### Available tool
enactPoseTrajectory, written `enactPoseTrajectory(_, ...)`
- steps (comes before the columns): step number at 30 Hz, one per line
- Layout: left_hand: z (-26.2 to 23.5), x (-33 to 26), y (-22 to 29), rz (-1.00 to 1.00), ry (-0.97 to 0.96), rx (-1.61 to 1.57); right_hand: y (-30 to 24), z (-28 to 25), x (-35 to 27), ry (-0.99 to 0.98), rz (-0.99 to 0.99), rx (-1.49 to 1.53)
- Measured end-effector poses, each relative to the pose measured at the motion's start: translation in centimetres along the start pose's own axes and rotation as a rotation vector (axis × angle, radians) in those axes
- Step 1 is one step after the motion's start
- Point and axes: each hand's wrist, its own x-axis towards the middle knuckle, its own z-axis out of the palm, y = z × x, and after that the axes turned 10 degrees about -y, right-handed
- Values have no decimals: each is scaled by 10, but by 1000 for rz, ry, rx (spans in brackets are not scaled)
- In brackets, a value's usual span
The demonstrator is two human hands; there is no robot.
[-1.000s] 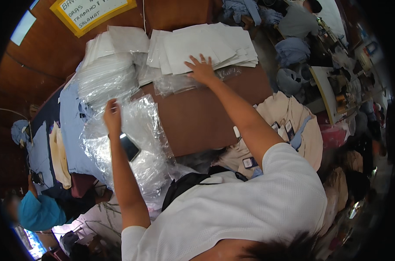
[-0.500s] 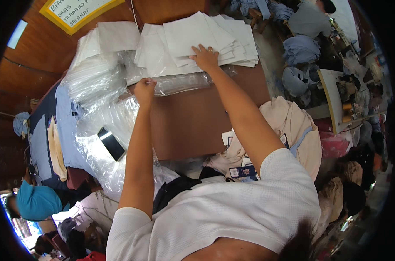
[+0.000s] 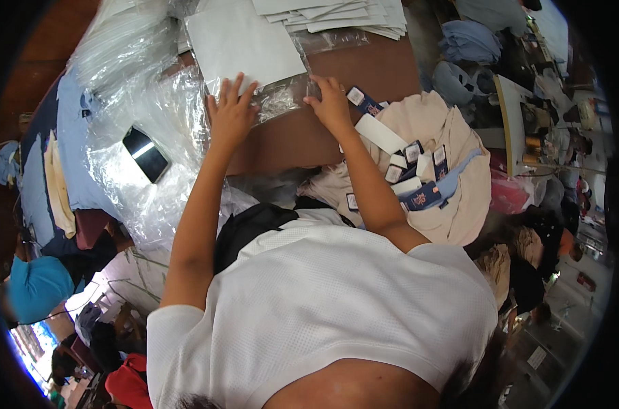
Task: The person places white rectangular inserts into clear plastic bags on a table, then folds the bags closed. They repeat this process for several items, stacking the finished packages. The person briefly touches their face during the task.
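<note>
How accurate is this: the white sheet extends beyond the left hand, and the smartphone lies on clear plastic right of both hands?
Wrong side: the head view shows the smartphone on clear plastic, left of both the left hand and the right hand. The white sheet does extend beyond the left hand.

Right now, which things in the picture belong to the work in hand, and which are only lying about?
Likely in the work:
- white sheet, under the left hand's fingertips
- clear plastic bag, beside the right hand

Likely lying about:
- phone, at left
- blue cloth bundle, upper right
</note>
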Motion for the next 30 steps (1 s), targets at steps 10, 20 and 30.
enactPoseTrajectory(10, -3, 4, 32, 1, -268, -36, 17, -11, -25, -321, 293, 286)
enactPoseTrajectory(20, 66, 53, 27, 205, -16, 124, 12, 5, -37, 73, 102, 19)
enactPoseTrajectory(30, 67, 54, 22, 284, -7, 130, -7, -19, -60, 253, -279, -245)
